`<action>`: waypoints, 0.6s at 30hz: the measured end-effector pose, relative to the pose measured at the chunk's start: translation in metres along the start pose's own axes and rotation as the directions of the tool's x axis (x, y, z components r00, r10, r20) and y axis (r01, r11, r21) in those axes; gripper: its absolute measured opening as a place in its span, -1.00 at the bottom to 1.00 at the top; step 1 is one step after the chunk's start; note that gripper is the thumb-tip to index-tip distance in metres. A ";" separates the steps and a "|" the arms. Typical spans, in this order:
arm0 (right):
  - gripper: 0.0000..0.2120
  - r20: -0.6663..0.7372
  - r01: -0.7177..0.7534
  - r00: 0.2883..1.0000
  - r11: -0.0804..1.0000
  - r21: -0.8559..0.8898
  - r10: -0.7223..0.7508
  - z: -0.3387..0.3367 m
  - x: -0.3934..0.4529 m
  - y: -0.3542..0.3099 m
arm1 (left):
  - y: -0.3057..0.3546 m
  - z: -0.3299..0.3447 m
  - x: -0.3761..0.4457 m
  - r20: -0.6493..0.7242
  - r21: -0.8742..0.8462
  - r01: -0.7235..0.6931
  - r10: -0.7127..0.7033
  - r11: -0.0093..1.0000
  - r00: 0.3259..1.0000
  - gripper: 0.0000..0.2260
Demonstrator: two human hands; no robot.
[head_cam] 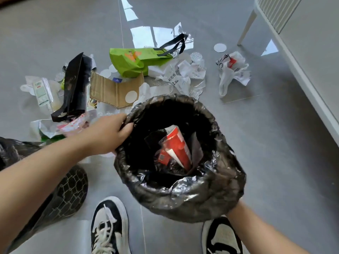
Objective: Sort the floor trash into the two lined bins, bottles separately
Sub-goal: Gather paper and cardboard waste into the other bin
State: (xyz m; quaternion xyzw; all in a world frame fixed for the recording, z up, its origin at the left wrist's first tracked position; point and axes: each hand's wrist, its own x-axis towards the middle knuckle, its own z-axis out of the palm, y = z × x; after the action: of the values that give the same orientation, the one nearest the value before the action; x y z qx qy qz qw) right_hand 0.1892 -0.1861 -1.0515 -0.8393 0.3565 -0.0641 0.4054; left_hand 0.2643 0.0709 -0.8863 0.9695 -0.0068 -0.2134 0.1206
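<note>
I hold a bin lined with a black bag (183, 197) up in front of me, tilted so I look into it. My left hand (108, 132) grips its left rim. My right hand is hidden under the bin's lower right side; only the forearm (256, 230) shows. Inside lies a red and white package (176, 147). A second black-lined mesh bin (60, 191) stands at the lower left. Trash lies on the floor beyond: a green bag (132, 61), a black paper bag (75, 85), cardboard (113, 90), crumpled paper (185, 74), a white plastic bag (233, 70).
The grey tiled floor (275, 143) stretches to the right of the bin. A white piece of furniture with a slim leg (247, 24) stands at the upper right. My two black and white shoes (110, 226) are at the bottom edge.
</note>
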 end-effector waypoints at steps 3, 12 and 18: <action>-0.77 0.405 -0.297 0.880 0.953 0.059 0.249 -0.033 -0.022 0.027 | 0.043 0.006 0.020 -0.003 -0.088 -0.002 0.002 0.996 1.000 -0.76; -0.91 0.707 -0.538 0.650 0.826 0.170 0.278 -0.044 -0.035 -0.013 | 0.127 0.032 0.040 0.136 -0.620 0.102 -0.022 0.778 0.990 -0.84; -0.94 0.770 -0.543 0.583 0.829 0.132 0.259 -0.016 -0.045 -0.047 | 0.113 0.022 0.053 0.422 -0.696 0.274 0.070 0.664 0.904 -0.58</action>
State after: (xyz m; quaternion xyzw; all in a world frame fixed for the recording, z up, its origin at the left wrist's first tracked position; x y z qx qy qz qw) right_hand 0.1753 -0.1469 -0.9989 -0.6016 0.3323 0.3042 0.6596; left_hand 0.3072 -0.0470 -0.9008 0.7665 0.1108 -0.4040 0.4869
